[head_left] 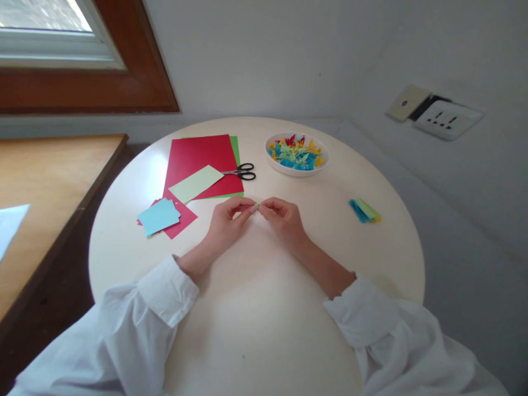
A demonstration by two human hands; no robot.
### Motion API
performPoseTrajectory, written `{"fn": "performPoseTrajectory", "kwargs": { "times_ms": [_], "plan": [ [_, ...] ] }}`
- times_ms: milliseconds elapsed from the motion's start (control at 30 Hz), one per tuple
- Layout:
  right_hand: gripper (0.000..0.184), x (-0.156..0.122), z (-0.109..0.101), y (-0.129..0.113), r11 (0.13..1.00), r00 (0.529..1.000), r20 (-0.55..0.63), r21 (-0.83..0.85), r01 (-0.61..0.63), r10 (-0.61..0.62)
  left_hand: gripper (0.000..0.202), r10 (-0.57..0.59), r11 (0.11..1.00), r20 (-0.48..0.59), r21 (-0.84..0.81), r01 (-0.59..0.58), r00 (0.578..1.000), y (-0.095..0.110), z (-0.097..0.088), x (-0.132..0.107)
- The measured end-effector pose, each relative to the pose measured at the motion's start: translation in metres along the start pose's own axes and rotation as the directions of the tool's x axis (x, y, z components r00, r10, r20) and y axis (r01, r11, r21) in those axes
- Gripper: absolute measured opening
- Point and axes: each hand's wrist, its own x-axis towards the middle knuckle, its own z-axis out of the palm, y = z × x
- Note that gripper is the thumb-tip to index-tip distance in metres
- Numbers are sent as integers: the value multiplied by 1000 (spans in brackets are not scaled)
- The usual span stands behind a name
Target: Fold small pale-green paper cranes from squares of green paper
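Observation:
My left hand (231, 218) and my right hand (284, 219) meet over the middle of the round white table (256, 330). Between their fingertips is a small piece of light green paper (257, 206), pinched from both sides and mostly covered by the fingers. Just beyond the left hand, a pale green paper strip (196, 183) lies across red sheets (202, 154). Black-handled scissors (246, 171) rest partly on those sheets, their blades largely under the strip.
Left of my hands lie light blue paper squares (160, 216) over red ones. A white bowl (297, 172) at the back holds several folded paper shapes in blue, yellow, green and red. Folded paper pieces (365, 210) lie at the right. Wall sockets (445, 118) are beyond.

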Motion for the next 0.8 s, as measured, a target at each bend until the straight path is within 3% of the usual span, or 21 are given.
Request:
{"fn": "performPoseTrajectory", "kwargs": {
  "times_ms": [800],
  "plan": [
    [18,0,-1,1,999,998,55,-21,28,-27,18,-79,995,36,-59,81,996,-4,-2,0]
  ]
}}
